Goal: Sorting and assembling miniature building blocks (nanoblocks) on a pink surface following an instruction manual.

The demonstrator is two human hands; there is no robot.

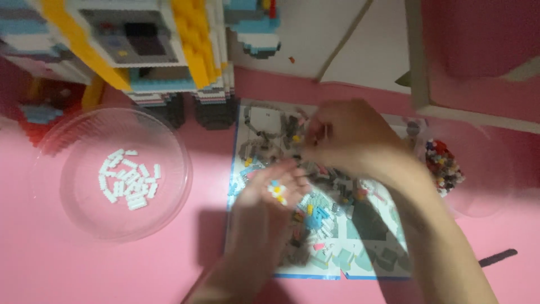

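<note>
My left hand (pixel 269 197) is palm up over a printed instruction sheet (pixel 360 247), with a few tiny white, yellow and blue bricks (pixel 277 190) resting in the palm. My right hand (pixel 349 135) hovers just above and to the right of it, fingers pinched together near the sheet's top; motion blur hides whether it grips a piece. Several small grey, blue, yellow and pink bricks (pixel 318 217) lie scattered on the sheet under both hands.
A clear round dish (pixel 169 186) holding several small white bricks (pixel 128 179) sits at the left. A large yellow, white and blue brick model (pixel 140 50) stands at the back. A clear container of mixed dark and red pieces (pixel 443 166) is at the right. The surface is pink.
</note>
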